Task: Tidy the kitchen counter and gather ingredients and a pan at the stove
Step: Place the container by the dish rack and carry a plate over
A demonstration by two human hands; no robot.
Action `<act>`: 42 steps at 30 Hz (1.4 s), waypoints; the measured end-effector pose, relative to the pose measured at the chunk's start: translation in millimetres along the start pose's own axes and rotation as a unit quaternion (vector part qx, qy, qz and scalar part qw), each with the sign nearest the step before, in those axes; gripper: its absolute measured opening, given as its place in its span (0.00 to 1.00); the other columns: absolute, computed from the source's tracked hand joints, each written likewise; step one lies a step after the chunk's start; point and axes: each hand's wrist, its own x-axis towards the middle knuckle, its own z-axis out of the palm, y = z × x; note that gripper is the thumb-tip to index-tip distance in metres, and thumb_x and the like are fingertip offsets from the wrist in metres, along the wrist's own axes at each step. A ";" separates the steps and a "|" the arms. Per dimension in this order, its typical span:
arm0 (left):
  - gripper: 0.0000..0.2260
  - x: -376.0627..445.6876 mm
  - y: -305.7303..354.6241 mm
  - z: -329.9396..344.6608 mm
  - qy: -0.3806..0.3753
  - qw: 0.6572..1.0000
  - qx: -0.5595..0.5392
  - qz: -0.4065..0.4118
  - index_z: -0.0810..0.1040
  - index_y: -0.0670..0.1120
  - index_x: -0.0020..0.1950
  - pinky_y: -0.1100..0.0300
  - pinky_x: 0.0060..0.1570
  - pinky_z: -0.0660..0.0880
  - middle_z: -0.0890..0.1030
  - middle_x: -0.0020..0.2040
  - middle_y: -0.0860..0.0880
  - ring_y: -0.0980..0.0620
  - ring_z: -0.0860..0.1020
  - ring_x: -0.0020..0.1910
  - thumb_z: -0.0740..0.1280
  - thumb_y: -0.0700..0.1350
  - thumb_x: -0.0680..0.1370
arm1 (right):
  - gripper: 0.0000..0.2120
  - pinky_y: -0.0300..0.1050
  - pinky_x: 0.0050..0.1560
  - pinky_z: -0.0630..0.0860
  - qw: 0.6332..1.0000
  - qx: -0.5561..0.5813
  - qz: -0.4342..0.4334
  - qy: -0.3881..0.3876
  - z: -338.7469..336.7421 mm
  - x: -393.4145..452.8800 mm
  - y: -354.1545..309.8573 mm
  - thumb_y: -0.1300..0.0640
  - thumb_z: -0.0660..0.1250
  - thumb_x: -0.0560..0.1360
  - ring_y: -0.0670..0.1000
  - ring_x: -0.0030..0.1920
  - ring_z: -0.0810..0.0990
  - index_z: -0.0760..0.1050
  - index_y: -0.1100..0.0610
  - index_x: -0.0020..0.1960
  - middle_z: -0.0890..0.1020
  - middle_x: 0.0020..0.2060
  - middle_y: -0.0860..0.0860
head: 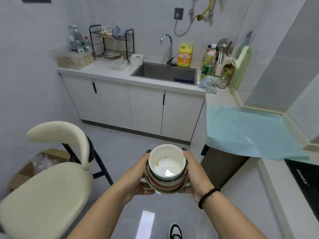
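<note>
A stack of used bowls hangs in front of me over the floor, a white bowl with food specks on top and darker dishes beneath. My left hand cups the stack's left side and bottom. My right hand, with a bead bracelet on its wrist, grips the right side. The grey sink with its tap lies ahead in the white counter. A black induction stove sits on the counter at the far right edge.
A cream chair stands close on my left, with a cardboard box behind it. A yellow detergent jug, oil bottles, a knife block and a blue cloth crowd the counter right of the sink. A black rack and bottles stand left. A turquoise sheet covers the right counter.
</note>
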 end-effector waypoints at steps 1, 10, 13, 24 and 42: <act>0.22 7.1 3.6 -9.0 0.015 1.000 -0.011 -0.003 0.81 0.51 0.54 0.48 0.50 0.81 0.82 0.51 0.43 0.42 0.83 0.49 0.60 0.66 0.76 | 0.20 0.59 0.51 0.80 1.000 -0.011 0.000 -0.011 10.3 10.0 -6.1 0.36 0.61 0.74 0.54 0.49 0.81 0.80 0.49 0.53 0.84 0.47 0.52; 0.19 96.6 57.0 -59.5 0.107 0.988 -0.113 -0.019 0.83 0.51 0.50 0.46 0.50 0.81 0.82 0.52 0.43 0.42 0.83 0.48 0.64 0.64 0.74 | 0.14 0.49 0.38 0.80 0.991 -0.090 -0.006 -0.101 78.2 118.7 -88.3 0.40 0.62 0.75 0.51 0.44 0.81 0.80 0.48 0.49 0.84 0.45 0.50; 0.18 128.3 80.9 -70.6 0.148 0.977 -0.150 -0.037 0.84 0.50 0.48 0.47 0.49 0.82 0.82 0.51 0.43 0.44 0.84 0.46 0.66 0.64 0.72 | 0.15 0.54 0.44 0.82 0.985 -0.109 0.007 -0.131 97.4 161.7 -119.0 0.40 0.63 0.74 0.52 0.45 0.82 0.81 0.48 0.49 0.85 0.44 0.50; 0.18 223.6 157.5 -115.4 0.190 0.959 -0.209 -0.027 0.81 0.50 0.52 0.51 0.43 0.81 0.80 0.51 0.43 0.45 0.85 0.39 0.65 0.62 0.75 | 0.16 0.55 0.44 0.82 0.968 -0.164 -0.003 -0.192 163.8 264.8 -214.3 0.39 0.62 0.75 0.52 0.42 0.82 0.81 0.49 0.50 0.85 0.43 0.49; 0.21 391.0 290.8 -312.5 0.177 0.963 -0.201 -0.012 0.83 0.51 0.48 0.47 0.50 0.81 0.83 0.45 0.46 0.44 0.85 0.40 0.69 0.65 0.67 | 0.17 0.64 0.47 0.81 0.972 -0.158 -0.008 -0.173 366.0 420.0 -332.3 0.38 0.61 0.74 0.55 0.48 0.83 0.83 0.48 0.49 0.86 0.44 0.49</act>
